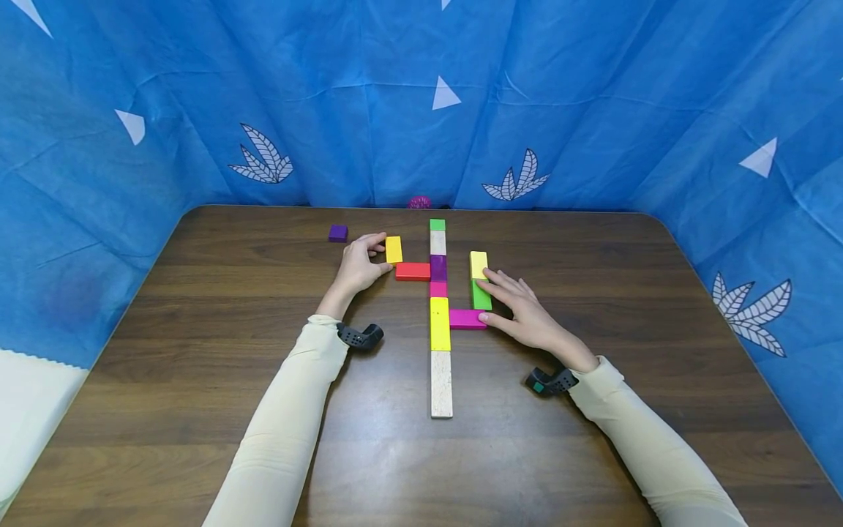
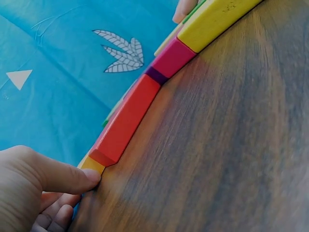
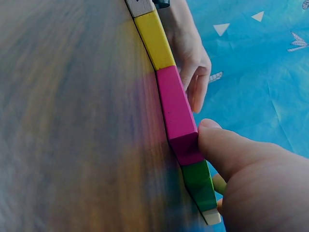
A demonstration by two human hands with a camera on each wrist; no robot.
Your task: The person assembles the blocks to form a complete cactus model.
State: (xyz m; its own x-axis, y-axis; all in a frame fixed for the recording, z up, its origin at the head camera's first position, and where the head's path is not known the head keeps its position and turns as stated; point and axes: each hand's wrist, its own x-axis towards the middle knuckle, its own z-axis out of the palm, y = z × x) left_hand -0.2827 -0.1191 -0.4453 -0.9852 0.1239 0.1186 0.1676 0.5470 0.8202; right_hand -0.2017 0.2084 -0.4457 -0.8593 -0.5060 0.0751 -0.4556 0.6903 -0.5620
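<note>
My left hand [image 1: 361, 265] pinches a small yellow-orange block [image 1: 394, 249] between thumb and index finger, at its ends. That block stands at the outer end of a red block [image 1: 413, 271]. My right hand [image 1: 527, 315] is spread with straight fingers. Its thumb touches the end of a magenta block [image 1: 466, 319], and its fingertips rest at a green block [image 1: 481, 295] and a pale yellow block [image 1: 478, 264]. In the right wrist view the thumb lies at the corner of the magenta block [image 3: 177, 104], with the green block [image 3: 199, 183] beyond it.
A straight column runs between the hands, with a white block [image 1: 442, 384], a yellow block [image 1: 440, 323], a pink block [image 1: 437, 289], a purple block [image 1: 437, 268] and others. A separate purple block [image 1: 338, 233] lies beyond my left hand. A blue curtain [image 1: 369, 95] hangs behind the table [image 1: 197, 351].
</note>
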